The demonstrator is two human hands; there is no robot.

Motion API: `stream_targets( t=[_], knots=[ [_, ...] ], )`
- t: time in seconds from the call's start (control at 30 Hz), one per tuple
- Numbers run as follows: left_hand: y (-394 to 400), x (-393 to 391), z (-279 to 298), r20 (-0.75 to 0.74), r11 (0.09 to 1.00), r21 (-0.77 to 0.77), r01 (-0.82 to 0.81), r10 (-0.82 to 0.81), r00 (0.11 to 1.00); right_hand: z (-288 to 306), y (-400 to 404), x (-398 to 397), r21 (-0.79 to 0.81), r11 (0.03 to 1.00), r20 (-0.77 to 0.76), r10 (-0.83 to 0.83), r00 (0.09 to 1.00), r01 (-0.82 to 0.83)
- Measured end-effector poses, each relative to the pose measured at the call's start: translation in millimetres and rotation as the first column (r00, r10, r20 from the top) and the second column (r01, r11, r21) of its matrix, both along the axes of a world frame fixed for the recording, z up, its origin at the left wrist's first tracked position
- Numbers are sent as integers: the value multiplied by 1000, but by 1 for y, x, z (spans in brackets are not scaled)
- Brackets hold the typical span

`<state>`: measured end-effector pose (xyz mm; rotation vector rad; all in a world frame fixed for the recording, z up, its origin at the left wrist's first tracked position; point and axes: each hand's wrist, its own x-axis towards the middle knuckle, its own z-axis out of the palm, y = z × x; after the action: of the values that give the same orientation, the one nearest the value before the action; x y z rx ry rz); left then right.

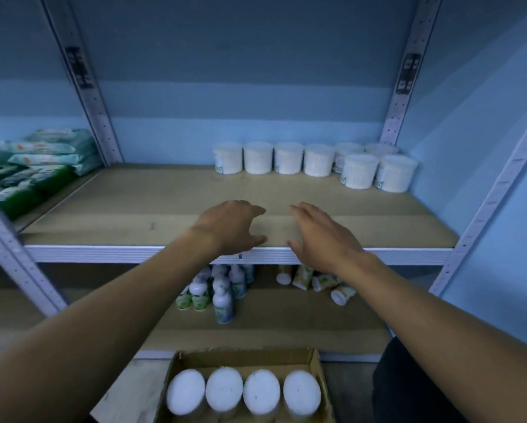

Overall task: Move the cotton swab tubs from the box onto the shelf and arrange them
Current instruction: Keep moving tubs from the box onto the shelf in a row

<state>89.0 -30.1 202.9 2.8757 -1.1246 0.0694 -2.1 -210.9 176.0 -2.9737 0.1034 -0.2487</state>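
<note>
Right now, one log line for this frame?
hands: left, right empty over shelf | tubs shelved | box holds more

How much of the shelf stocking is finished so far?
Eight tubs already stand at the back right of the shelf, six in a row and two in front. The left hand and right hand are both empty above the shelf's front edge. Four tubs show in the box below.
</note>
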Motion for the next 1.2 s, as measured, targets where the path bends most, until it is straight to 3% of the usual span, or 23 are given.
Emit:
stream_targets(
  t=[0.23, 0.33, 0.63, 0.73, 1.0, 1.2],
  knots=[
    [41, -30, -61, -74, 997, -56, 58, -62, 995, -59, 37, -22, -81, 997, -15, 19, 1000, -20],
    [46, -39, -85, 16, 995, -72, 74, -73, 997, -81, 45, -33, -126, 992, 15, -5, 1000, 7],
    [36, -61, -143, 101, 995, -101, 18, -8, 995, -136, 50, -56, 12, 996, 3, -85, 996, 85],
    [34, -68, -161, 16, 992, -121, 36, -34, 999, -159, 48, -63, 20, 995, -49, -101, 994, 102],
    [34, -60, -221, -304, 1000, 13, 17, -12, 953, -206, 49, -66, 76, 987, -261, -120, 958, 144],
    [26, -60, -259, -401, 995, 97, 21, 20, 916, -245, 50, -64, 39, 984, -386, -144, 911, 172]
  ],
)
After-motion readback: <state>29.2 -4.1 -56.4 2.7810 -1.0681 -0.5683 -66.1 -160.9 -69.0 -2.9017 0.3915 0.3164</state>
